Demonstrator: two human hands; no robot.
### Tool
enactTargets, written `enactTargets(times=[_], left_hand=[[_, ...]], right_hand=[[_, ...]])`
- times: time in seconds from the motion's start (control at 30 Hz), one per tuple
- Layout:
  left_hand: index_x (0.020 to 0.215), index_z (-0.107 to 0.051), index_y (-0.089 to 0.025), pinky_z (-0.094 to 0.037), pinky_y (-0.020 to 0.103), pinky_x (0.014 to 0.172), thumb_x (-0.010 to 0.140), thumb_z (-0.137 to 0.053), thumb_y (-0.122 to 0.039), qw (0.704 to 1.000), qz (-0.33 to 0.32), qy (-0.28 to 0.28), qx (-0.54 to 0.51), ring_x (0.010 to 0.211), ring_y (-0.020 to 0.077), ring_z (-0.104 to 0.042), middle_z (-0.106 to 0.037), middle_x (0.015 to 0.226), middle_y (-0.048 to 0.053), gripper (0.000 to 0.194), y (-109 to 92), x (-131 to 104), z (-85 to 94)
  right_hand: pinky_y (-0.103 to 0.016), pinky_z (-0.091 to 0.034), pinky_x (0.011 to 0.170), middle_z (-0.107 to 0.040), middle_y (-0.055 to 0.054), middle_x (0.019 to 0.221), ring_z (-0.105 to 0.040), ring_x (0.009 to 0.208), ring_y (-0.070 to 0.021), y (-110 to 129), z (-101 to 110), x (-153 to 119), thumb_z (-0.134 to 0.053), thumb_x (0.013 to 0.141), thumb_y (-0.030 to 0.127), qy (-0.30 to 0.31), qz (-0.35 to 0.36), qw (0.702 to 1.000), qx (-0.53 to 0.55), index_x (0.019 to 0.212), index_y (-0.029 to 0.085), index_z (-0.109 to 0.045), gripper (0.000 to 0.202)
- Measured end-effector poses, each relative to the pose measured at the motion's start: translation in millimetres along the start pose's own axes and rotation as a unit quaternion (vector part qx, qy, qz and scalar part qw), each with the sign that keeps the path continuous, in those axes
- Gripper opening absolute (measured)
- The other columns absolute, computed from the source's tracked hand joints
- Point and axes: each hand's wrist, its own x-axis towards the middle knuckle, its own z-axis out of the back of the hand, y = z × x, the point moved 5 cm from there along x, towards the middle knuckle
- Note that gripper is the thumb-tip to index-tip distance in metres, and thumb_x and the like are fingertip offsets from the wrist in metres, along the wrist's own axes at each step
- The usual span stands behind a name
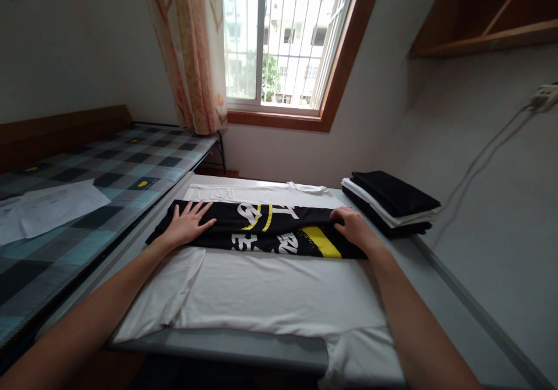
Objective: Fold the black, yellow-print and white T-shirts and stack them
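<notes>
A black shirt (pixel 222 229) with white lettering and yellow stripes lies folded into a long strip across the table. Beneath it a white T-shirt (pixel 283 291) is spread out, one sleeve hanging over the near edge. My left hand (pixel 186 225) rests on the strip's left end, fingers spread flat. At the right end my right hand (pixel 352 225) has its fingers curled round the black shirt's cloth.
A stack of folded black and white clothes (pixel 390 198) sits at the table's back right, by the wall. On the left stands a bed with a checked mattress (pixel 108 204) and papers (pixel 61 207) on it. A cable (pixel 488 143) hangs at right.
</notes>
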Motion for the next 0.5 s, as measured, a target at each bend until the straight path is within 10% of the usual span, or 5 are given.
enactTargets(times=[0.5], left_hand=[[0.149,-0.039,-0.027,-0.014,0.068,0.111,0.09,-0.039,-0.065,1.0,0.012,-0.016,-0.017,0.144,0.0406,-0.024,-0.035,0.155,0.013,0.071,4,2,3.1]], right_hand=[[-0.03,-0.036,0.069,-0.07,-0.002,0.092,-0.062,0.089,-0.0212,-34,14,-12,-0.059,0.072,0.017,0.066,-0.133,0.988,-0.051,0.081,0.024,-0.068,0.015]])
